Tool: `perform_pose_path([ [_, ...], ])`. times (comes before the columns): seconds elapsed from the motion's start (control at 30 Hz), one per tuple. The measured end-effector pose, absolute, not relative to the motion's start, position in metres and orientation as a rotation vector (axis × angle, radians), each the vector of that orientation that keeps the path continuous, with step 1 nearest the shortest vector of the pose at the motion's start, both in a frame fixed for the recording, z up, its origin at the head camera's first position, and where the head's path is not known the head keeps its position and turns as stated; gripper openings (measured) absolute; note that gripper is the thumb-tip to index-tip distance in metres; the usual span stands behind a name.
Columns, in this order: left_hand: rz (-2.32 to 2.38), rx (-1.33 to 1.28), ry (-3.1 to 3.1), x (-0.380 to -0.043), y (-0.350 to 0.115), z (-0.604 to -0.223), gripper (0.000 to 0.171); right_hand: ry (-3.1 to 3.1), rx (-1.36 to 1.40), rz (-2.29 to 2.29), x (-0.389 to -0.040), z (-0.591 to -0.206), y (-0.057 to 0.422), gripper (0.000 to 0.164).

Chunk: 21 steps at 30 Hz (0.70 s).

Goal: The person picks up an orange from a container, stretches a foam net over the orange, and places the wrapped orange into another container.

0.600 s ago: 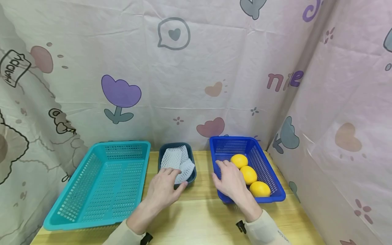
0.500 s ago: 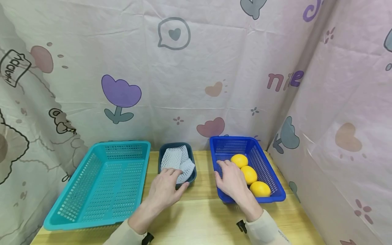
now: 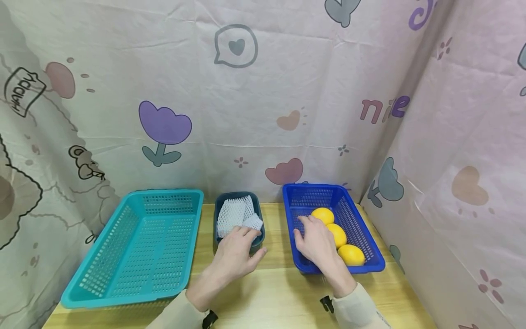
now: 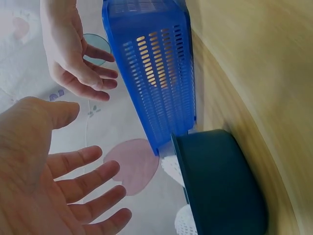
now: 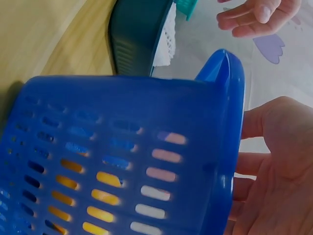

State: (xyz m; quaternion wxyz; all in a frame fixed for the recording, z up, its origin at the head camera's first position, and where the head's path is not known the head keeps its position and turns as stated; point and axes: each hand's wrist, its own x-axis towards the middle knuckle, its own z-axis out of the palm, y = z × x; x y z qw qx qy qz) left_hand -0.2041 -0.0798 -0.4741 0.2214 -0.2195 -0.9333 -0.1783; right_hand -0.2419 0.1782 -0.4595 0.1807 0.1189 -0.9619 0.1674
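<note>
My left hand hovers over the near end of a small dark green bin, fingers spread and holding nothing. White foam fruit nets lie in that bin, partly covered by the hand in the head view. Over the left side of a blue basket is my right hand, its fingers loosely bent and nothing in its grasp. Three yellow lemons lie in a row in the basket, right beside this hand. The right wrist view shows the lemons only through slots in the basket wall.
A large teal basket with nothing in it stands on the left of the wooden table. Printed curtains hang close behind and along both sides. The dark bin stands between the two baskets.
My left hand has shifted right and a little nearer, now covering more of the bin's near end. The right hand has edged slightly right. The head view has turned a touch; the lemons stay put.
</note>
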Motion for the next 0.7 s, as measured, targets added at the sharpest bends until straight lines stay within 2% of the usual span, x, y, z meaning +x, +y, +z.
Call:
perform_pose_path([
  [0.7, -0.466, -0.796, -2.543, -0.199, -0.059, -0.481, 0.041, -2.816, 0.109, 0.429, -0.242, -0.462, 0.197, 0.062],
])
